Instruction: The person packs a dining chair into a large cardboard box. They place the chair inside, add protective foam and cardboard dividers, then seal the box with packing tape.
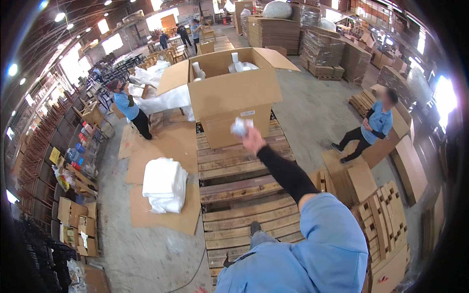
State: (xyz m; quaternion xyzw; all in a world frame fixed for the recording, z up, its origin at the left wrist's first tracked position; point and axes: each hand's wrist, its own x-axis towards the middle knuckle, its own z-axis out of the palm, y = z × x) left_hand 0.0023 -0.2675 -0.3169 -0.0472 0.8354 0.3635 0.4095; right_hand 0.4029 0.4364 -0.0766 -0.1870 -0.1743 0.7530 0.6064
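Observation:
My right arm in a dark sleeve reaches forward to a large open cardboard box (234, 102). In my right hand (254, 140) is a small whitish roll-like thing (241, 127), held against or just before the box's near side. Its exact kind is too blurred to make out. Just above it, a small white label (248, 113) is on that side of the box. The top flaps stand spread, and inside show white-wrapped pieces (238, 64). Of my left hand (201, 290) only a sliver shows at the lower edge, its fingers mostly hidden.
The box stands on slatted wooden pallets (244, 215). Folded white foam sheets (163, 185) lie on flat cardboard (146, 219) at the left. A person in blue (129, 107) stands at left, another (373, 124) at right. Stacked cardboard (273, 34) fills the back.

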